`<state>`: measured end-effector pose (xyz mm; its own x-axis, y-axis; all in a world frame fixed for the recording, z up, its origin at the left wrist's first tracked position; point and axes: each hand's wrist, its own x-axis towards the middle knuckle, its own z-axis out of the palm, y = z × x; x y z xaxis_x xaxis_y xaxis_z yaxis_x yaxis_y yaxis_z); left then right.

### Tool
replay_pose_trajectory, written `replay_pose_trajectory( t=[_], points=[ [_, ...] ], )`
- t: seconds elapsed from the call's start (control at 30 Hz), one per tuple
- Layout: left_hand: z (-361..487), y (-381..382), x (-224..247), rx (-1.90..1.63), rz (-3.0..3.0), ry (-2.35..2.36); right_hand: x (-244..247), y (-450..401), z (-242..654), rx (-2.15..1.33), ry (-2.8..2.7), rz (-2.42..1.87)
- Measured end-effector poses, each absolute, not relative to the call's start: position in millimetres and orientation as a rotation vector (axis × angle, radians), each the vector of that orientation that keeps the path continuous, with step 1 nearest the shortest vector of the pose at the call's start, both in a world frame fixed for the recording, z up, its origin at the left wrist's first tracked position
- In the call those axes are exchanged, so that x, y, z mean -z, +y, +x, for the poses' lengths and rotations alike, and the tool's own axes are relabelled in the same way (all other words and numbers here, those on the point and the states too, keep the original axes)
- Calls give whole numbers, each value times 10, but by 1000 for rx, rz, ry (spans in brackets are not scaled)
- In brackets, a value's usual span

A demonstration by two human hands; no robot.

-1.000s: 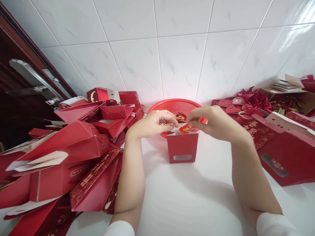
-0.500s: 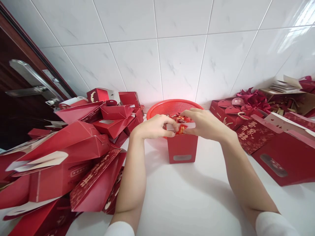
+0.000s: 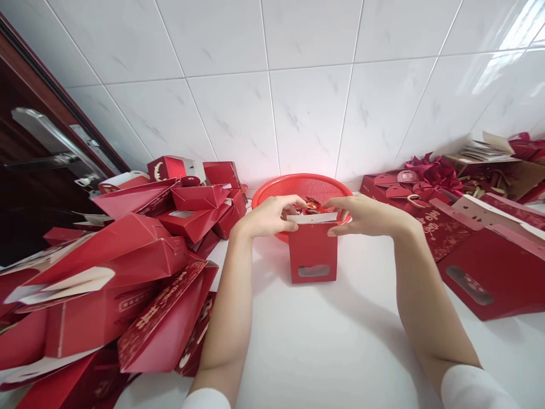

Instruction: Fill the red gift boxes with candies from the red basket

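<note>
In the head view, my left hand [image 3: 266,218] holds one top corner of the red box [image 3: 314,251], thumb in front and fingers curled over the rim; my right hand [image 3: 367,216] holds the other corner the same way. The box stands upright on the white table [image 3: 323,346], between my forearms and just before the red basket [image 3: 272,186]. More boxes [image 3: 140,255] lie heaped at my left.

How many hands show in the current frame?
2. The left hand is at the upper left edge of the upright middle box, the right hand at its upper right edge. Some fingers are partly hidden; no other hands show.
</note>
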<state>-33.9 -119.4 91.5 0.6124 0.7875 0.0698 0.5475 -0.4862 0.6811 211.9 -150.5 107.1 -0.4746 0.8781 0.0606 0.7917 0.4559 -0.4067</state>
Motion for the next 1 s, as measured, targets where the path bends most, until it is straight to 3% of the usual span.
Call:
replay_pose_trajectory(
  t=[0.17,0.5,0.63,0.8,1.0],
  points=[
    [-295,-1235,-937,-595,2273,970,-1024,-1410,2128,-591,-2438,-1299],
    [-283,-1352,-1044,-1131,2260,943,-1044,-1406,2219,-1011,-2116,-989],
    [-293,-1337,-1035,-1263,2282,843,-1040,-1404,2164,-1021,-1982,-932],
    [-320,-1372,-1067,-1131,2262,809,-1066,-1459,2132,-977,-1846,-899],
    [-287,-1407,-1040,-1316,2178,803,-1129,-1584,2103,-787,-1824,-863]
  ],
)
